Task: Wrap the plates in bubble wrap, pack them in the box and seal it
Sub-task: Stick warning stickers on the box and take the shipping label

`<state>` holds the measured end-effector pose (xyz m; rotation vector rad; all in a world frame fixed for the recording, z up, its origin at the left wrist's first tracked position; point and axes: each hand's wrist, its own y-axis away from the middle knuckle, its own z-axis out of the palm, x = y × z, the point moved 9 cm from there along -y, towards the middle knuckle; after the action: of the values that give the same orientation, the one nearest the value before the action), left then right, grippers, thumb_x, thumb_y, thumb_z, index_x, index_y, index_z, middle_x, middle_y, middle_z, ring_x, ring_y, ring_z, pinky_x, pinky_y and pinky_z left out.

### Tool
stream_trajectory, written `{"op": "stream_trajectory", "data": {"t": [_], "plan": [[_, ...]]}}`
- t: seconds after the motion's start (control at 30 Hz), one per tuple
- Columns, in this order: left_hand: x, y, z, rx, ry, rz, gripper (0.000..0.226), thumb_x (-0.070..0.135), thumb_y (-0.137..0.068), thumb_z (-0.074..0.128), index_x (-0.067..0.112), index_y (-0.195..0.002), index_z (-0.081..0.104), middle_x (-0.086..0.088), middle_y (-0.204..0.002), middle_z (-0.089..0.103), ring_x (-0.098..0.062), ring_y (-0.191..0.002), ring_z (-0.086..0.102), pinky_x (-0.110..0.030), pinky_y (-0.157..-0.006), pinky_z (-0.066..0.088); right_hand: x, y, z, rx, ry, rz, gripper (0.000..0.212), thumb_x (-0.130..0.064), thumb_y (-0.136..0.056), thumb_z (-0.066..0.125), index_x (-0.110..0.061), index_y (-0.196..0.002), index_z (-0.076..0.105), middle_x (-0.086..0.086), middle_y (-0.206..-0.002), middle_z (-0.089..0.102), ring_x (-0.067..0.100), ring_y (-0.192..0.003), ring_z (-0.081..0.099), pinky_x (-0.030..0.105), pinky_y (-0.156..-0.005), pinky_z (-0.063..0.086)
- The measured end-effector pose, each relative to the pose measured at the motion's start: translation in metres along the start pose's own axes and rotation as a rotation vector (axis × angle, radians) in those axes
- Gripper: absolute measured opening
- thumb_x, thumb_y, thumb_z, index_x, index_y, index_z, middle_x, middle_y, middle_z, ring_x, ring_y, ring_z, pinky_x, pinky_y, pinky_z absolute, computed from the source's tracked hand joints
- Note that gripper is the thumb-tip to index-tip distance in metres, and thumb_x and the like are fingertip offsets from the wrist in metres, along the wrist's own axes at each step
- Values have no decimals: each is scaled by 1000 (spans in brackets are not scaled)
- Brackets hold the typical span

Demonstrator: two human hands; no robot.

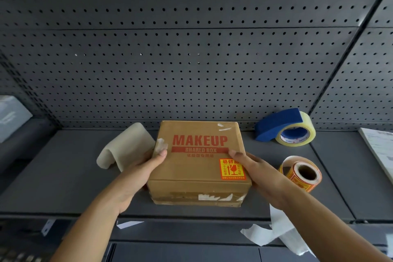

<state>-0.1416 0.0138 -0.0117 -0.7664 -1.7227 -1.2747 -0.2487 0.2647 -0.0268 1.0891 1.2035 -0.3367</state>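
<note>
Fingers of the left hand (140, 173) clamp the left side of the box (191, 168), thumb on its lid. Those of the right hand (261, 174) clamp the opposite side the same way, so the box sits between both grips, seemingly resting on the desk (63, 176). Its flaps are closed, and a fragile sticker (232, 169) lies just beside the right thumb. No plates or bubble wrap show, so wrapping and packing look done. No fresh tape is plain across the lid; sealing may remain. Beyond the right fingers stands the tape dispenser (291, 128), with a label roll (302, 173) just right of them.
</note>
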Motion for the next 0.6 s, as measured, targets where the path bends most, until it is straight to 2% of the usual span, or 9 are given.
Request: {"op": "stream_trajectory", "data": {"t": [0.1, 0.2, 0.27, 0.37, 0.43, 0.5, 0.6], "plan": [[5, 2, 4, -4, 9, 62, 42, 60, -87, 63, 41, -124, 65, 27, -119, 71, -2, -123, 60, -42, -120, 34, -3, 1, 1, -11, -16, -11, 36, -52, -92, 59, -31, -121, 62, -5, -104, 78, 15, -100, 74, 44, -104, 50], [17, 7, 7, -25, -22, 169, 30, 48, -95, 60, 42, -125, 62, 28, -122, 70, 7, -118, 61, -33, -115, 36, -14, 4, -1, -29, -12, -89, 42, -41, -90, 68, -29, -129, 58, -3, -111, 76, 16, -103, 73, 46, -102, 52], [29, 10, 5, -10, -38, 266, 35, 39, -97, 61, 40, -131, 57, 23, -126, 69, 6, -119, 61, -32, -111, 41, -29, 6, -3, -27, 18, -194, 48, -28, -87, 74, -26, -131, 55, -1, -115, 75, 18, -107, 72, 47, -100, 53], [40, 8, -1, 65, 10, 392, 53, 31, -88, 70, 31, -136, 49, 15, -127, 69, -2, -120, 64, -36, -106, 48, -45, 5, -8, 23, 52, -330, 56, -11, -84, 78, -24, -132, 51, 2, -117, 74, 20, -109, 71, 48, -95, 56], [40, 6, -3, 107, 13, 449, 59, 26, -84, 75, 27, -136, 46, 11, -127, 69, -7, -121, 65, -36, -102, 50, -49, 4, -13, 62, 63, -378, 59, -7, -84, 77, -23, -133, 49, 1, -116, 74, 17, -109, 71, 42, -94, 57], [36, 5, -2, 139, -1, 484, 63, 26, -81, 77, 25, -135, 45, 10, -127, 68, -8, -122, 64, -34, -100, 51, -46, 2, -15, 90, 87, -409, 62, -4, -84, 76, -23, -136, 47, -2, -114, 74, 13, -108, 71, 31, -88, 59], [17, 0, 2, 156, -13, 489, 57, 14, -84, 78, 31, -128, 46, 12, -125, 67, -4, -120, 64, -29, -97, 56, -35, 1, -14, 106, 123, -419, 69, 0, -84, 77, -26, -139, 43, -12, -108, 74, 4, -102, 70, 17, -76, 57]]}}
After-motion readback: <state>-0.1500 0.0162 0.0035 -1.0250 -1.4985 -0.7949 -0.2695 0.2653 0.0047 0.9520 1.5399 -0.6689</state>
